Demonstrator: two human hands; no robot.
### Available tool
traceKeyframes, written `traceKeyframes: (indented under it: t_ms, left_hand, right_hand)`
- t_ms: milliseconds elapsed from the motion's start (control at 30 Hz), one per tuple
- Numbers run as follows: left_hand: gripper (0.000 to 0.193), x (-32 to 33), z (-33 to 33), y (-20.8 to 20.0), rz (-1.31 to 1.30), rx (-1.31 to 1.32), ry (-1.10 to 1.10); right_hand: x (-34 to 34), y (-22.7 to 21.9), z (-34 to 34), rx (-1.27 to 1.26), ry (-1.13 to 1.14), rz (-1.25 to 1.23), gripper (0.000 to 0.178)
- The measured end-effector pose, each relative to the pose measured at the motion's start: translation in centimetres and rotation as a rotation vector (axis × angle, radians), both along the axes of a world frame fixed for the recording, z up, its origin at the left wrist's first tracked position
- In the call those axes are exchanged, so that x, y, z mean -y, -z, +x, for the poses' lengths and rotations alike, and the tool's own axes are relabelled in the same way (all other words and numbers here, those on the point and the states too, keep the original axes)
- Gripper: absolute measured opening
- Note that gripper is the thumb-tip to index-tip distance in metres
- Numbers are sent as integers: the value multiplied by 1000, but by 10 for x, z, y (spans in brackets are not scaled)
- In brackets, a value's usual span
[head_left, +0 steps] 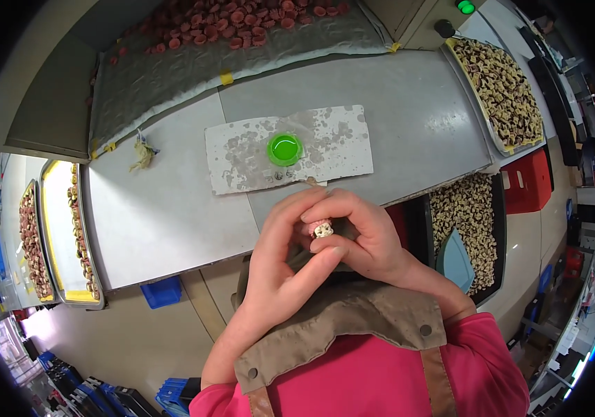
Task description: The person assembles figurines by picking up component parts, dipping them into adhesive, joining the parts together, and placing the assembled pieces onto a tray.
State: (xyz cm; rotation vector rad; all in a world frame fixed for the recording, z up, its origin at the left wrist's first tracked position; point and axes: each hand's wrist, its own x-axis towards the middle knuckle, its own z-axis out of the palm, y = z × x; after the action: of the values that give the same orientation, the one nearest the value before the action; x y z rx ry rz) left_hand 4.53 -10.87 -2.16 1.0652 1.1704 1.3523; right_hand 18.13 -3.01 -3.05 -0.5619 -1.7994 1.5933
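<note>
A small pink and cream piece with dark marks, like a little figure's head, sits between my hands just off the bench's near edge. My left hand curls around its left side, fingers bent and thumb pointing across. From the right, my right hand pinches it between thumb and fingers. Part of the piece is hidden by my fingers. Beyond my fingertips lies a white board with grey wet-looking stains. On it stands a round dish of bright green.
Small pink-red cups are heaped on a grey mat at the back. Right stand a tray of brown-and-cream pieces, a black bin with a light-blue scoop, and a red bin. A crumpled scrap and filled trays are left.
</note>
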Motion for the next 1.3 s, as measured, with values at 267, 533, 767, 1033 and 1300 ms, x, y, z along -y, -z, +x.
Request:
traceKeyframes:
  t_ms: [267,533,767,1033,1300]
  left_hand:
    - [45,0,4,-20,-256,634,-46]
    - [51,-2,0,-15,-290,791,67]
    - [51,-10,-9,-38,-290,739,29]
    - [48,20,-18,-31,-295,704,-85]
    - [21,60,-103,-76,-34,136,-430]
  right_hand:
    - [-7,-7,6,71,90,382,30]
    - [-3,-3,4,33,47,322,30]
    - [-15,-25,-6,49,34,382,27]
    - [7,-33,-18,122,-3,267,29]
    - [-42,-61,71,251,488,428,35]
